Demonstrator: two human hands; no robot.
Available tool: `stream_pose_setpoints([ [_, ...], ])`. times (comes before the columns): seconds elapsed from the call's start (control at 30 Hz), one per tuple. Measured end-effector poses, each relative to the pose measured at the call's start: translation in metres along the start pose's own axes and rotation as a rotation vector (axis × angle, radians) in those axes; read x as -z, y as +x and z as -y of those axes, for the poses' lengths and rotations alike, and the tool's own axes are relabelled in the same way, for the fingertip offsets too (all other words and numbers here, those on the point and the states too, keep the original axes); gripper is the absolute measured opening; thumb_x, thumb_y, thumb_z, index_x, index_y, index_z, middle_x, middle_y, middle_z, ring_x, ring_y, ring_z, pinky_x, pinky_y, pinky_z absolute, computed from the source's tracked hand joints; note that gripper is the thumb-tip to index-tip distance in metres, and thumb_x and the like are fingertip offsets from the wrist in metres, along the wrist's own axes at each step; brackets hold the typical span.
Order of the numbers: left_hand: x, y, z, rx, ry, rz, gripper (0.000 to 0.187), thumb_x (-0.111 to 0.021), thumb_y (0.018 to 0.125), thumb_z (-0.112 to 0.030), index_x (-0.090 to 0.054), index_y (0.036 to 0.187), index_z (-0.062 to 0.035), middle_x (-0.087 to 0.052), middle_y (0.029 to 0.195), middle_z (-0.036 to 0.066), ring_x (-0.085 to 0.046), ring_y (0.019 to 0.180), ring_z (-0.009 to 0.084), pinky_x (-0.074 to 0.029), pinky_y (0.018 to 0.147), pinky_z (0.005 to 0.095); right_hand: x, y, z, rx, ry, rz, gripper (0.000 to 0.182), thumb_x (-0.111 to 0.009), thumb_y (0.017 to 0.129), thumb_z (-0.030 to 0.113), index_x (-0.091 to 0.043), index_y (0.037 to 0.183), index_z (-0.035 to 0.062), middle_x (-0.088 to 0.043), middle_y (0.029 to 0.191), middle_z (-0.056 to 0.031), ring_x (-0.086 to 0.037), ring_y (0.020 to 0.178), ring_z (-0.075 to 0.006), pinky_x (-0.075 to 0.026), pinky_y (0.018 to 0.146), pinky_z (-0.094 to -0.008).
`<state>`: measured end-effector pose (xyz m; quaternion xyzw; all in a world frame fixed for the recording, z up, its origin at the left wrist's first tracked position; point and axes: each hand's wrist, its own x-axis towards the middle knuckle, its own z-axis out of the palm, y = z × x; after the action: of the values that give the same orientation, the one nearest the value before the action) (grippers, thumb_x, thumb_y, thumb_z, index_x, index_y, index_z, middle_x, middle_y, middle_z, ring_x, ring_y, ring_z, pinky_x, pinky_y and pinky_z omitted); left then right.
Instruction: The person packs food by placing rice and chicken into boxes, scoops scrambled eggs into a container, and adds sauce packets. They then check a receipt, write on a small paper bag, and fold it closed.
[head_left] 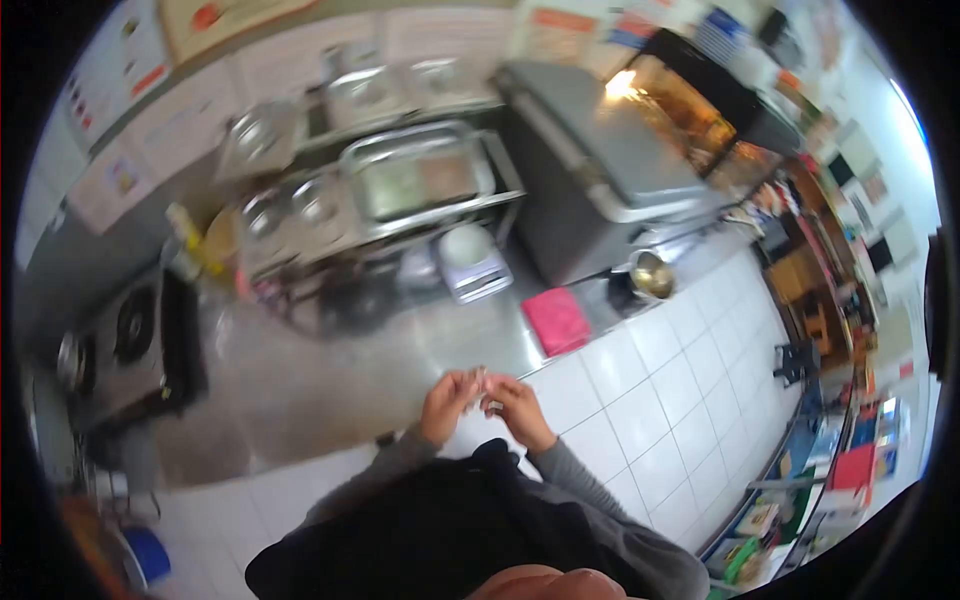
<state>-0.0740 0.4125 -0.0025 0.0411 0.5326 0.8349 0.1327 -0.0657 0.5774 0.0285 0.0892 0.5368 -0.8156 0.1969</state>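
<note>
One small pale item [481, 381] — blurred, between fingers [466, 385].

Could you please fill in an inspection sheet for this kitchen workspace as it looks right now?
Surface: steel counter, bare in front of the hands; white tiled floor beside it.
Job's things: small item pinched between both hands, too blurred to identify.
Clutter: pink cloth, white scale, metal pot, steel trays.
Hands: left hand and right hand meet at the item, fingers closed on it.
Cables: nothing seen.
Surroundings: gas burner at left, lit display cabinet, posters on the wall, shelves of goods at right.
</note>
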Motion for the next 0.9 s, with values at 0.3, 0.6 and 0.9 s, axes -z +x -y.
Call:
stream_pose_setpoints([
  [0.3, -0.247, 0.057, 0.094, 0.589, -0.443, 0.451, 0.04, -0.053, 0.096, -0.009, -0.045, 0.135, -0.0024, -0.063, 0.112, 0.01, -0.06, 0.101, 0.0165, -0.048, 0.088, 0.0315, 0.213, -0.164, 0.036, 0.229, 0.535, -0.22, 0.021, -0.059, 0.094, 0.016, -0.06, 0.111, 0.0036, -0.066, 0.102, -0.0058, -0.064, 0.084, -0.0139, -0.054, 0.078, -0.0296],
  [0.6, -0.394, 0.087, 0.15, 0.734, -0.352, 0.868, 0.061, -0.06, 0.091, -0.002, -0.032, 0.145, -0.0029, -0.066, 0.103, 0.006, -0.061, 0.094, 0.0099, -0.049, 0.078, 0.0217, 0.33, -0.232, 0.067, 0.56, 0.733, -0.406, 0.028, -0.056, 0.094, 0.018, -0.056, 0.116, 0.002, -0.065, 0.1, -0.0077, -0.066, 0.084, -0.016, -0.057, 0.079, -0.0305],
  [0.9, -0.528, 0.185, 0.208, 0.628, -0.302, 0.762, 0.066, -0.065, 0.086, 0.0, -0.034, 0.144, -0.0045, -0.066, 0.094, 0.006, -0.059, 0.078, 0.0088, -0.048, 0.068, 0.0203, 0.492, -0.219, 0.155, 0.378, 0.53, -0.507, 0.012, -0.06, 0.091, 0.016, -0.059, 0.097, 0.0052, -0.066, 0.093, -0.0074, -0.065, 0.079, -0.0164, -0.056, 0.072, -0.0305],
])
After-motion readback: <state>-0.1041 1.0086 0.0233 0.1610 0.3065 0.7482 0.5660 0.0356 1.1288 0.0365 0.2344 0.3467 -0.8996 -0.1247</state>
